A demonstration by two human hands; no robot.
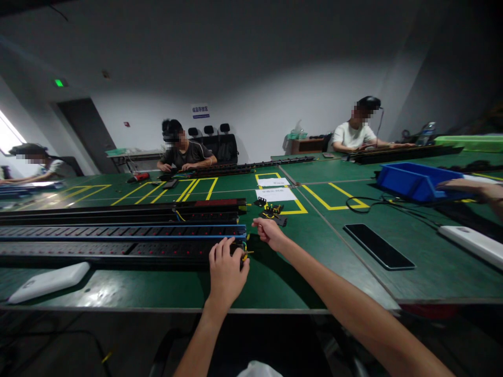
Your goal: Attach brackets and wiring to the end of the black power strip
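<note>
While leaning over the matte green table [267,288], pressing the left hand [226,272] palm-down on the right-hand end of the nearest power strip [118,252], with fingers spread and lightly bent over its top rather than wrapped round it. Long, black and flat-sided, with a row of sockets and small red switches along the length (detail too fine to read). Poking out just beside the fingertips, thin yellow wire ends [246,255]. Behind and parallel, close alongside, a second strip [118,232] edged in glossy blue, then a third strip [118,212], plain black, farthest back.

Holding the right hand [270,233] curled into a loose fist just off the end of the blue-edged strip, thumb against forefinger; cannot tell about anything pinched inside. Just beyond the knuckles, a small heap of black and yellow parts [274,212], angular and tangled. Farther back, two white paper sheets [275,194] beside yellow tape lines.

Off to the right, a flat glassy black slab [379,246], a smooth white rounded bar [473,242], a thin black cable loop [356,205] and a blue plastic bin [411,180] with another person's hand [466,184] at its rim. At the near left, a white pebble-shaped pack [49,281], glossy, lying flat.
</note>
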